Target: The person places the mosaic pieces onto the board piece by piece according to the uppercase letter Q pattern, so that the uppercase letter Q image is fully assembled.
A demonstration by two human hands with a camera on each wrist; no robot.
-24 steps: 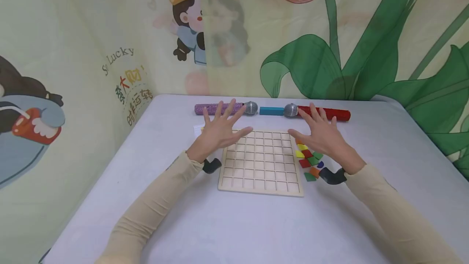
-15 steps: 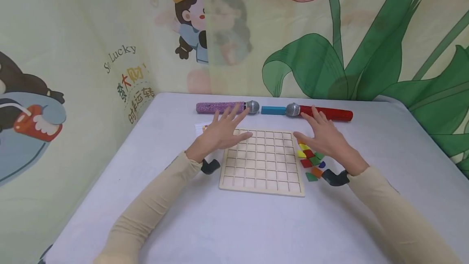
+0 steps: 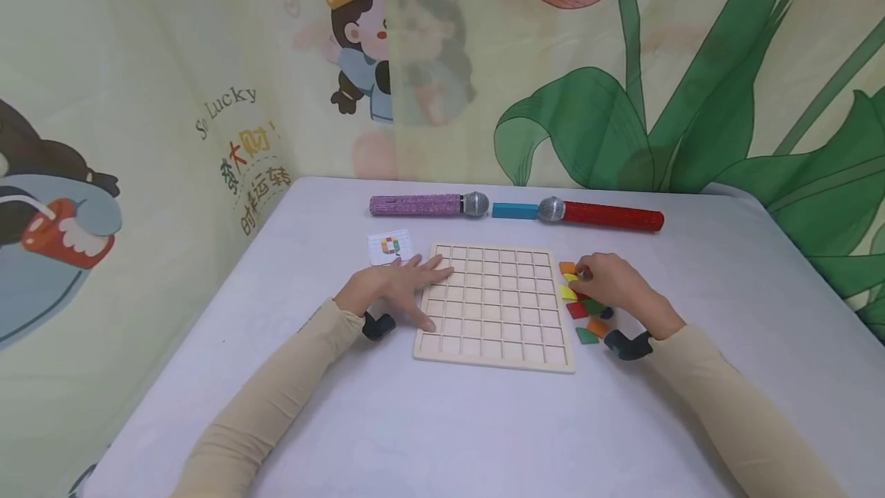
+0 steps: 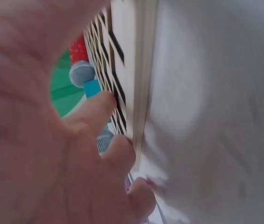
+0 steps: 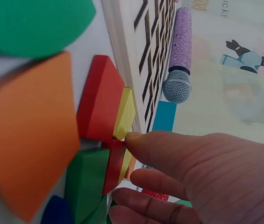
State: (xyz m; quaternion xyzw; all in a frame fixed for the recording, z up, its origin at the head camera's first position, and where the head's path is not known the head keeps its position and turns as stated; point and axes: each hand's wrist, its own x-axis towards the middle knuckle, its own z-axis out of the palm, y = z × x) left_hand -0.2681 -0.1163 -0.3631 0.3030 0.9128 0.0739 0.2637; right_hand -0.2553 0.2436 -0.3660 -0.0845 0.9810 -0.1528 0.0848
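While the left hand [image 3: 396, 288] rests, fingers spread, on the left edge of the board [image 3: 495, 317], the right hand [image 3: 615, 283] bends over coloured tiles [image 3: 576, 310] just beyond its right edge, thumb by a yellow tile [image 5: 124, 113]; whether it grips one, I can't tell. Because the tiles crowd together, a fingertip could knock neighbours askew. That hand partly covers them; the pattern on the card [image 3: 389, 247] is too small to read.
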